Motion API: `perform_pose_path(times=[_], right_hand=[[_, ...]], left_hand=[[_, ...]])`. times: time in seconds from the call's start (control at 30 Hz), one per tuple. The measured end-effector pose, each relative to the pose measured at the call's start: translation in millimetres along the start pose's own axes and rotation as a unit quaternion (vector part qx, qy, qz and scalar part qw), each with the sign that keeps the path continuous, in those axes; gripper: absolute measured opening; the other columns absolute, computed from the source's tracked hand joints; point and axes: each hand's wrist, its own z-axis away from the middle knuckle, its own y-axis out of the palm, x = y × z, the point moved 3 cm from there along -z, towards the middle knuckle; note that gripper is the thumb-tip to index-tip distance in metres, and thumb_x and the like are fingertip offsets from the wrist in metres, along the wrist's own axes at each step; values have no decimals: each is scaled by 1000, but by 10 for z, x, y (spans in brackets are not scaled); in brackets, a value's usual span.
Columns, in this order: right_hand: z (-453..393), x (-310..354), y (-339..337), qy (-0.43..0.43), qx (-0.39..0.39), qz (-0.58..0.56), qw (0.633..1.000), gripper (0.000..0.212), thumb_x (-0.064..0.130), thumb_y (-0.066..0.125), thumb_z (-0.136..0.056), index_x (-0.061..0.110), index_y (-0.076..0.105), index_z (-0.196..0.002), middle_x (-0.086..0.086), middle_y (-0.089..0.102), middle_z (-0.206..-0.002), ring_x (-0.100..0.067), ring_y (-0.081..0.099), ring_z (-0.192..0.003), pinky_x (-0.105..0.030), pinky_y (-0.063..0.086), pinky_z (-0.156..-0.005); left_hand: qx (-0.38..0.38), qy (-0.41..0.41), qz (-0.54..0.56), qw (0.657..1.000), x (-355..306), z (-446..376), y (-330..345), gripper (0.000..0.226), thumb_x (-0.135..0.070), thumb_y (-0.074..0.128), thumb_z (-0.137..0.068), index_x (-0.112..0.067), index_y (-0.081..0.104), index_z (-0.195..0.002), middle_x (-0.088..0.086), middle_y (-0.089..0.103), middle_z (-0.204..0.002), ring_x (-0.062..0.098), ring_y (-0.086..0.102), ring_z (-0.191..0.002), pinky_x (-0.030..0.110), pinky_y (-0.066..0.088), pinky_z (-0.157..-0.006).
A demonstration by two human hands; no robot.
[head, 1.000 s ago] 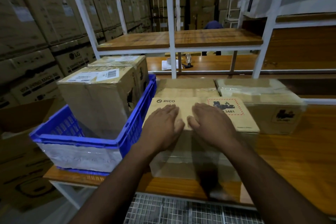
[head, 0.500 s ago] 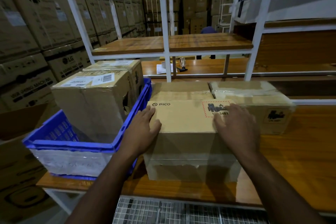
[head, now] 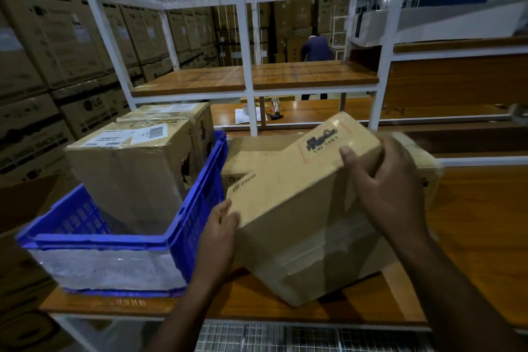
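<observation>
A brown cardboard box marked PICO (head: 288, 188) is tilted up off the wooden table (head: 471, 223), its right end raised. My left hand (head: 221, 223) grips its lower left corner. My right hand (head: 385, 183) holds its upper right end, thumb on the top face and fingers round the far side. Another PICO box (head: 251, 151) lies flat behind it, and a film-wrapped box (head: 428, 168) shows behind my right hand.
A blue plastic crate (head: 197, 208) stands at the left with two taped cardboard boxes (head: 134, 166) inside. A white metal shelf frame (head: 248, 111) rises behind. Stacked LG cartons (head: 48, 37) fill the left wall. A person (head: 315, 50) stands far back.
My hands went from lying flat on the box top to its two ends. The box has been lifted and tilted, right end up, off the table.
</observation>
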Motion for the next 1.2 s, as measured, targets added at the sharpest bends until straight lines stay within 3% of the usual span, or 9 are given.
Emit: perform_pose_path(times=[0.1, 0.23, 0.37, 0.47, 0.6, 0.77, 1.0, 1.1, 1.2], right_hand=[[-136, 347, 74, -97, 59, 65, 991, 64, 48, 61, -88, 21, 44, -143, 0, 53, -136, -15, 47, -124, -37, 45, -100], [-16, 608, 456, -201, 152, 157, 955, 66, 41, 60, -93, 17, 36, -149, -2, 43, -151, -16, 35, -139, -27, 21, -110], [274, 668, 946, -281, 223, 210, 909, 66, 41, 55, -97, 17, 30, -153, -4, 32, -160, -19, 26, -147, -29, 5, -114], [368, 631, 1147, -290, 224, 232, 901, 65, 41, 51, -100, 16, 27, -154, -5, 30, -161, -20, 24, -149, -31, -1, -112], [346, 577, 1122, -283, 231, 205, 908, 63, 44, 54, -98, 20, 34, -152, -2, 37, -157, -18, 30, -146, -29, 5, -111], [263, 416, 806, -256, 206, 108, 938, 46, 46, 39, -102, 23, 56, -138, 2, 57, -142, -14, 45, -136, -36, 29, -116], [209, 288, 758, -238, 204, 124, 942, 47, 49, 39, -99, 26, 59, -135, 5, 56, -142, -10, 43, -138, -33, 18, -118], [132, 270, 726, -234, 219, 124, 939, 56, 59, 32, -94, 29, 61, -132, 7, 59, -139, -9, 46, -134, -31, 20, -113], [-89, 99, 572, -186, 185, 164, 951, 65, 65, 25, -89, 30, 61, -130, 7, 61, -136, -10, 49, -131, -35, 25, -111]], left_hand=[[26, -82, 98, 992, 231, 107, 214, 42, -42, 40, -106, -31, 47, -146, -2, 53, -141, 19, 53, -123, 53, 51, -101], [91, -101, 102, 985, 347, 133, 337, 51, -52, 34, -104, -25, 55, -142, 1, 61, -139, 8, 61, -119, 21, 54, -89], [70, -81, 131, 986, 224, 67, 285, 35, -52, 39, -101, -44, 68, -120, -8, 67, -130, 11, 61, -123, 45, 47, -109], [32, 33, 15, 999, 19, 37, 137, 46, -61, 31, -103, -46, 47, -143, -19, 50, -147, 3, 43, -138, 45, 35, -118], [-17, 146, 6, 989, -253, 56, 46, 59, -58, 32, -101, -42, 20, -156, -24, 21, -162, -10, 25, -144, 29, 28, -121], [-60, 379, -146, 912, -636, 5, 41, 57, -39, 42, -104, -21, 30, -157, -6, 28, -164, 13, 22, -152, 40, 28, -121], [-30, 366, -200, 908, -632, -137, 121, 44, -48, 45, -102, -22, 61, -133, -6, 58, -141, 5, 40, -141, 56, 35, -114], [-36, 392, -224, 891, -748, -205, 69, 40, -47, 45, -102, -19, 68, -120, -4, 66, -129, 9, 46, -137, 54, 29, -118], [-44, 398, -248, 882, -845, -285, -64, 33, -41, 49, -100, -16, 70, -107, -2, 70, -116, 12, 58, -123, 46, 47, -105]])
